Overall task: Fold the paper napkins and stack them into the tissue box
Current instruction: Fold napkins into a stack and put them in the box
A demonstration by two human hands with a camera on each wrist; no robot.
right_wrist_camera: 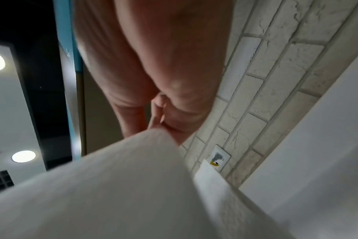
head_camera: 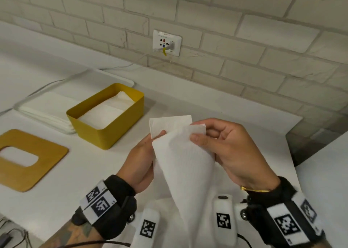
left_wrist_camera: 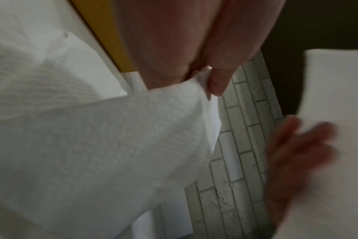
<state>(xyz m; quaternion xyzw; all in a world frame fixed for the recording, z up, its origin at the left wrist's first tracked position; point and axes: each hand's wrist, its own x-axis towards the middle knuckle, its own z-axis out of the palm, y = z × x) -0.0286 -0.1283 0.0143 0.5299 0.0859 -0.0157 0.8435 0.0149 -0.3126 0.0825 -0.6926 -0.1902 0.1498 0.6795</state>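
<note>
A white paper napkin (head_camera: 182,159) hangs in the air above the white table, held by both hands. My left hand (head_camera: 145,153) pinches its left top corner; the left wrist view shows thumb and finger closed on the napkin (left_wrist_camera: 117,145). My right hand (head_camera: 222,144) pinches the right top corner, and the napkin (right_wrist_camera: 123,186) fills the lower part of the right wrist view. The yellow tissue box (head_camera: 105,134) stands open to the left of my hands, with folded white napkins (head_camera: 105,112) inside.
A wooden lid (head_camera: 47,164) with an oval slot lies at the left. A white tray (head_camera: 28,104) with a pile of flat napkins sits behind the box. A wall socket (head_camera: 167,42) with a plugged cable is on the brick wall. The table's right edge (head_camera: 293,146) is close.
</note>
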